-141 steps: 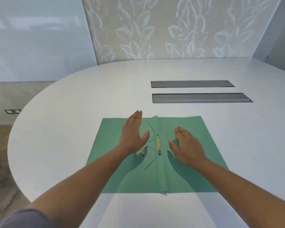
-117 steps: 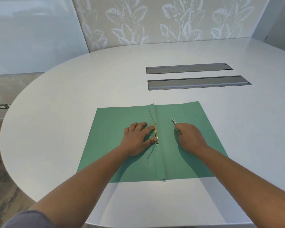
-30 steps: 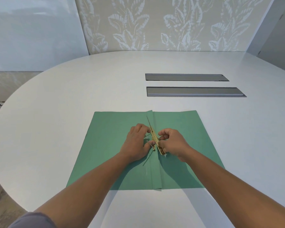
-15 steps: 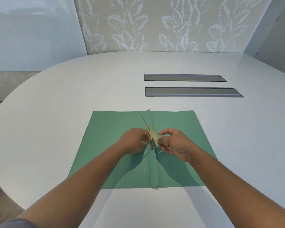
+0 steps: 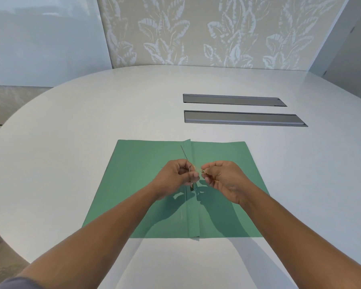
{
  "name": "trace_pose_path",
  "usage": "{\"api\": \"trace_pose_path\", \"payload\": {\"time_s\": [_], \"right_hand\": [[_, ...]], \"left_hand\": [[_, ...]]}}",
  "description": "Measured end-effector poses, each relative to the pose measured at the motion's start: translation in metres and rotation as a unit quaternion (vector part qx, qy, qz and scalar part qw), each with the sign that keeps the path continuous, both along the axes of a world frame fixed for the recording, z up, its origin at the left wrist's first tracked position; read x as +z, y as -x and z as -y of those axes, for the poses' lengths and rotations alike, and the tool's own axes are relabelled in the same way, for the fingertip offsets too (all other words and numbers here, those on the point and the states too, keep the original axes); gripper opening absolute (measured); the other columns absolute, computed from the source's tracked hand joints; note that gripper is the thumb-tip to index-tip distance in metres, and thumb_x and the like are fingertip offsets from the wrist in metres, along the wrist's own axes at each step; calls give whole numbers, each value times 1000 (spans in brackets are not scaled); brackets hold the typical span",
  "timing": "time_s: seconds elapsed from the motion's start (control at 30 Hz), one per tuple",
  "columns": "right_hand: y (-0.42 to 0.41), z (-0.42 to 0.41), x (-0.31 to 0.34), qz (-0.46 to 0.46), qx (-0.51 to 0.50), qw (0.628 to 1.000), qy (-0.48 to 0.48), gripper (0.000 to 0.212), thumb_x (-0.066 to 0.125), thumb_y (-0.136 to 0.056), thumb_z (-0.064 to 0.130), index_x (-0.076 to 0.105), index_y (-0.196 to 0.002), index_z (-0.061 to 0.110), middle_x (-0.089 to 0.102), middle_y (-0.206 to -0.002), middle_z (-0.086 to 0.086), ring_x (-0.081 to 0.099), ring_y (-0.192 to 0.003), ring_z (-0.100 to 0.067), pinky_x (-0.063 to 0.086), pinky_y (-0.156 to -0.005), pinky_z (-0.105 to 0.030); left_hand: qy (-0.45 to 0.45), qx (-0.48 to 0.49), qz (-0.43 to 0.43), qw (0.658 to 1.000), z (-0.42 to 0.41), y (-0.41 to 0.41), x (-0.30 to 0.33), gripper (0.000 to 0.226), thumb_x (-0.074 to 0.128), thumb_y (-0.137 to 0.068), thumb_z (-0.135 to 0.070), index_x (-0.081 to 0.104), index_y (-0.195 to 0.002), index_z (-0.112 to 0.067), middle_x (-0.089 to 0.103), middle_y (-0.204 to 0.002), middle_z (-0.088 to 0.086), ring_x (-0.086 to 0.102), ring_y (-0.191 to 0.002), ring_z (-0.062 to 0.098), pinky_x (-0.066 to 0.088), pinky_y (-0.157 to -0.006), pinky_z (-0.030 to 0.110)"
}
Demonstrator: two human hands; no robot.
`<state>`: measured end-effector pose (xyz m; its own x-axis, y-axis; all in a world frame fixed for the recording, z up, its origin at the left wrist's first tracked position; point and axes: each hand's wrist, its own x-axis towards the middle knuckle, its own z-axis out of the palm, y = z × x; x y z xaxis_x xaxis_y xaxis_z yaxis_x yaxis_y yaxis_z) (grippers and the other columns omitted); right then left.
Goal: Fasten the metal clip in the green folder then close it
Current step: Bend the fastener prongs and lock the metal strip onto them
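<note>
The green folder (image 5: 138, 176) lies open and flat on the white table, its spine fold running toward me. Over the fold, my left hand (image 5: 176, 176) pinches a thin metal prong (image 5: 184, 153) of the clip, which sticks up and away from my fingers. My right hand (image 5: 221, 178) is closed on a small brass-coloured clip piece (image 5: 202, 171), held just right of the left thumb. The clip's lower end (image 5: 191, 187) shows below my left hand; most of the clip is hidden by my fingers.
Two long grey recessed slots (image 5: 233, 100) (image 5: 244, 118) sit in the white table (image 5: 71, 142) beyond the folder. The table's rounded edge curves along the left. A leaf-patterned wall panel stands behind.
Both hands have lifted slightly above the folder with the clip parts. The brass piece has moved from lying flat by the fold into my right fingertips, and the thin prong now stands up.
</note>
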<state>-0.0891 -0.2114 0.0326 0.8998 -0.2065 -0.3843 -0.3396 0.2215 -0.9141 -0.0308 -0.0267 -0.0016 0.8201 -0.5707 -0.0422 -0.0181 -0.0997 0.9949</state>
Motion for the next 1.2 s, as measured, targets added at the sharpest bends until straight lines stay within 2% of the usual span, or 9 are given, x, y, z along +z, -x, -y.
{"api": "trace_pose_path", "payload": {"time_s": [0.13, 0.27, 0.43, 0.53, 0.67, 0.8, 0.93, 1.1, 1.2], "right_hand": [[1, 3, 5, 16, -21, 999, -24, 18, 54, -88, -15, 71, -94, -12, 70, -86, -24, 69, -67, -21, 60, -62, -26], [1, 5, 9, 45, -25, 998, -40, 23, 54, -83, -19, 70, -99, -13, 69, -101, -24, 70, -84, -24, 60, -68, -23], [1, 6, 8, 59, -17, 998, 25, 16, 71, -84, -9, 73, -98, -2, 74, -89, -15, 71, -85, -22, 60, -86, -30], [-2, 5, 7, 66, -37, 997, 21, 14, 72, -86, -6, 73, -99, -2, 73, -88, -14, 69, -82, -20, 58, -85, -29], [-2, 4, 6, 83, -42, 994, 65, 13, 70, -90, 0, 73, -102, 1, 74, -93, -15, 68, -83, -20, 60, -88, -34], [-2, 4, 4, 95, -46, 987, 124, 13, 68, -93, 4, 74, -104, 6, 76, -89, -12, 68, -80, -18, 61, -90, -37], [-1, 5, 2, 104, -51, 981, 154, 13, 67, -94, 6, 75, -105, 8, 76, -88, -8, 68, -77, -15, 61, -89, -36], [-1, 4, 4, 110, -47, 980, 161, 13, 67, -94, 6, 75, -104, 9, 76, -88, -8, 67, -76, -14, 62, -88, -37], [0, 4, 5, 110, -43, 979, 168, 13, 67, -94, 7, 75, -105, 9, 76, -89, -10, 67, -77, -15, 61, -89, -37]], "left_hand": [[13, -3, 5, 1000, 11, 6, -9, 7, 66, -97, -9, 62, -92, -7, 73, -85, 10, 69, -82, 14, 58, -84, 32], [-12, -5, 16, 1000, 16, 7, -15, 10, 54, -102, -4, 55, -97, -13, 76, -97, 10, 71, -93, 14, 58, -88, 30], [13, 42, 3, 999, 19, 6, -18, 15, 56, -101, -3, 47, -95, -13, 69, -97, 15, 73, -90, 22, 60, -89, 38], [2, 90, 19, 996, 22, 4, -19, 16, 66, -96, -6, 53, -89, -10, 61, -93, 13, 76, -81, 24, 62, -83, 42], [4, 117, 15, 993, 28, 3, -20, 15, 75, -90, -11, 63, -85, -4, 62, -80, 11, 75, -72, 22, 63, -73, 34], [1, 128, 20, 992, 33, 5, -21, 14, 73, -93, -13, 66, -88, -2, 65, -75, 11, 75, -70, 21, 64, -73, 37], [-12, 124, 20, 992, 33, 6, -20, 13, 71, -94, -14, 67, -88, -3, 65, -75, 9, 75, -70, 20, 61, -64, 26], [-21, 121, 27, 992, 33, 5, -20, 13, 73, -93, -15, 68, -88, -4, 66, -76, 10, 76, -70, 21, 61, -65, 28], [-23, 122, 31, 992, 33, 5, -22, 13, 73, -93, -16, 69, -88, -5, 67, -77, 19, 74, -66, 17, 62, -66, 29]]}}
